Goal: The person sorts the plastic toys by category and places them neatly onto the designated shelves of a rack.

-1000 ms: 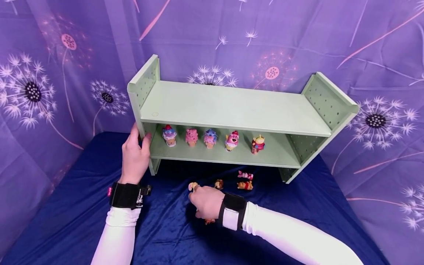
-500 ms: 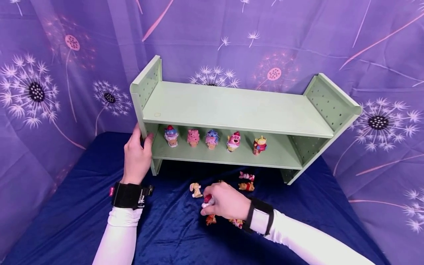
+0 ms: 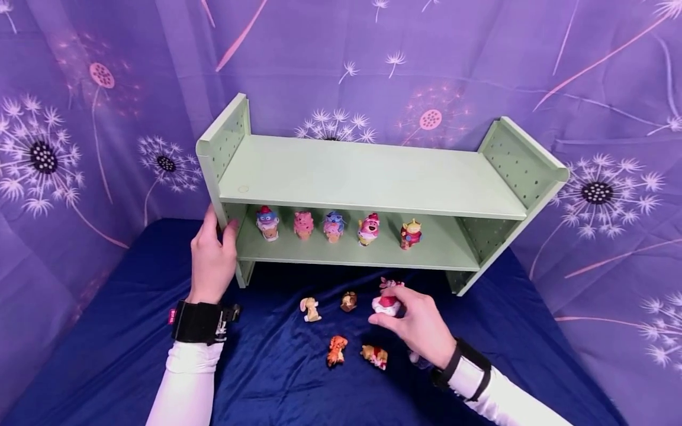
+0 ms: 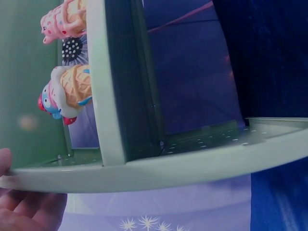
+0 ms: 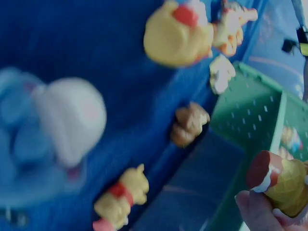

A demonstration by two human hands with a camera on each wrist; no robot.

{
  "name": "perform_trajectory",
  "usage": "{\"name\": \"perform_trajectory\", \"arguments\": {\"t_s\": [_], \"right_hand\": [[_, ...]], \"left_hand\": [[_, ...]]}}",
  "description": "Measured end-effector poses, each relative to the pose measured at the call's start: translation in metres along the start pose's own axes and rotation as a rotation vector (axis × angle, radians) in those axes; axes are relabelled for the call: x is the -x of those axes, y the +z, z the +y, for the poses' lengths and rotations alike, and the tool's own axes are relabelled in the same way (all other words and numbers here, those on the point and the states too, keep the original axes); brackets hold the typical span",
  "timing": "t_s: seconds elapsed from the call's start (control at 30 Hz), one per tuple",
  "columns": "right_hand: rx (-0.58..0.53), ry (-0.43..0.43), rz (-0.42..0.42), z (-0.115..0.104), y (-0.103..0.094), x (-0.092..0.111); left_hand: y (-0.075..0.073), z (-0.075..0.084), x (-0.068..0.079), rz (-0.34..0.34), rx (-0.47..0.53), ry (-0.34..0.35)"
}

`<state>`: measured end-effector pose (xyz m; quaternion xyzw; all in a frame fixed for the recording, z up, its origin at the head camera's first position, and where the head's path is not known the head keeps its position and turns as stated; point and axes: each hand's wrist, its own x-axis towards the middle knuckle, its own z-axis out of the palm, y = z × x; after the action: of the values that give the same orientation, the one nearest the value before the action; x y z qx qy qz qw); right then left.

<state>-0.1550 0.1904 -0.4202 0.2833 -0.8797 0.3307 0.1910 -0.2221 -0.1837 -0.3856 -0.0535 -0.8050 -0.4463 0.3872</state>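
My left hand (image 3: 214,260) grips the left side panel of a pale green shelf (image 3: 373,174), thumb on the inner face and fingers outside. In the left wrist view, that hand (image 4: 29,211) is at the panel's edge. My right hand (image 3: 423,328) pinches a small red-and-white figurine (image 3: 388,305) above the blue cloth, in front of the shelf. Its waffle-cone base (image 5: 286,187) shows in the right wrist view. A pink-eared figurine (image 3: 391,284) is partly hidden behind it. Below my right wrist, a blue-grey figurine (image 3: 418,360) is mostly covered.
Several ice-cream-cone figurines, one of them pink (image 3: 303,225), stand on the lower board beside a red-clothed figurine (image 3: 411,234). On the cloth lie a rabbit figurine (image 3: 310,309), a brown one (image 3: 348,302), an orange tiger (image 3: 336,350) and a yellow bear (image 3: 375,356).
My right hand has moved right across the cloth, from beside the rabbit figurine, carrying the red-and-white figurine and uncovering the tiger and the brown figurine. The left hand keeps its grip on the shelf.
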Motion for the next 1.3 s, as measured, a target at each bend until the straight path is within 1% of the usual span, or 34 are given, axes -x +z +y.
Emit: {"name": "perform_trajectory", "arguments": {"t_s": [0.1, 0.2, 0.3, 0.43, 0.53, 0.6, 0.73, 0.83, 1.0, 1.3], "right_hand": [[0.018, 0.017, 0.082, 0.004, -0.009, 0.002], [0.048, 0.009, 0.147, 0.008, -0.019, 0.001], [0.093, -0.018, 0.222, 0.011, -0.03, 0.0], [0.137, -0.064, 0.362, 0.014, -0.044, -0.003], [0.165, -0.057, 0.466, 0.02, -0.055, -0.01], [0.195, -0.03, 0.515, 0.026, -0.061, -0.015], [0.267, 0.03, 0.551, 0.038, -0.066, -0.025], [0.289, 0.061, 0.571, 0.046, -0.066, -0.033], [0.291, 0.124, 0.617, 0.055, -0.063, -0.044], [0.294, 0.233, 0.616, 0.064, -0.054, -0.064]], "left_hand": [[-0.001, 0.001, 0.0, -0.001, 0.0, 0.003], [-0.002, 0.001, 0.001, -0.002, -0.002, 0.002], [-0.002, 0.001, 0.002, -0.005, -0.002, 0.0], [-0.004, 0.0, 0.002, -0.003, -0.009, 0.005], [-0.003, 0.0, 0.002, -0.003, -0.009, 0.01], [-0.003, -0.001, 0.002, -0.007, -0.007, 0.014], [-0.001, -0.001, 0.003, -0.004, -0.001, 0.022], [0.0, 0.0, 0.003, 0.0, 0.002, 0.026], [0.001, 0.001, 0.002, -0.015, 0.005, 0.026], [-0.002, 0.001, 0.005, -0.005, -0.002, 0.02]]}}
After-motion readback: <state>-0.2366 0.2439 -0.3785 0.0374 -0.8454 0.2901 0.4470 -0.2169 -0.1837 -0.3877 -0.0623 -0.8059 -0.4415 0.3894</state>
